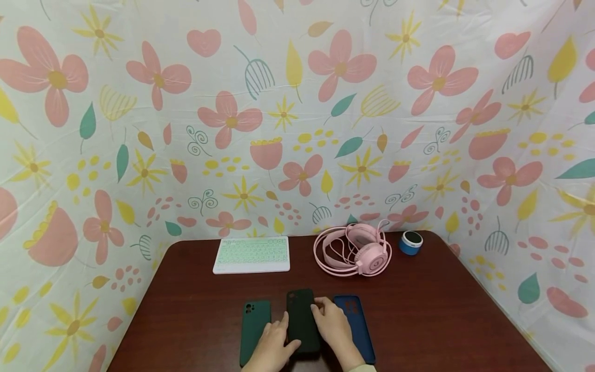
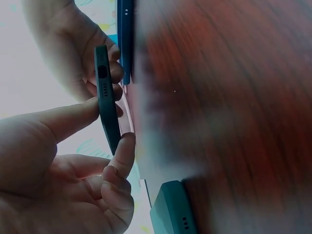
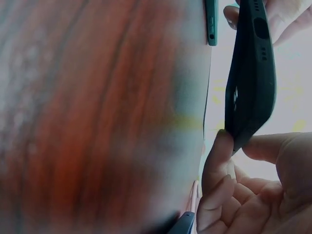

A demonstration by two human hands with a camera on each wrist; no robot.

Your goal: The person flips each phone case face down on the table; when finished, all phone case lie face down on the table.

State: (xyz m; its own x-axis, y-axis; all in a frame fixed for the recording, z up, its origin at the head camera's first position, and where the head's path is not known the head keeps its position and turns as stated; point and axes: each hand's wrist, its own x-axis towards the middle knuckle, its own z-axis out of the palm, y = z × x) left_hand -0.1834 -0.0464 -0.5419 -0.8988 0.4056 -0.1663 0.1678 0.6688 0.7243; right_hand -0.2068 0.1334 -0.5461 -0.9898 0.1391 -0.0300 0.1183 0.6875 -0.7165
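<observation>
A flower-print cloth is lining the walls around a dark red wooden table (image 1: 418,310). At the table's 12 o'clock edge a pale green keyboard (image 1: 251,254) is lying, with pink headphones (image 1: 358,251) and a small blue speaker (image 1: 411,242) toward 1 o'clock.

At 6 o'clock three phone cases are lying side by side. The black case (image 1: 302,320) is sitting in the middle, and both hands are working on it. The left hand (image 1: 271,347) is pinching its near end between thumb and forefinger (image 2: 124,151); the right hand (image 1: 332,325) is gripping its far side edge. The wrist views are showing the case lifted off the wood.

The green case (image 1: 254,330) is lying flat at 9 o'clock of the black one, untouched; the blue case (image 1: 360,330) is lying at 3 o'clock, partly under the right hand.

Judgement: the lift is going well if both grips are staying on the rims, keeping the soft shell from flexing, and the neighbours are not being nudged.
</observation>
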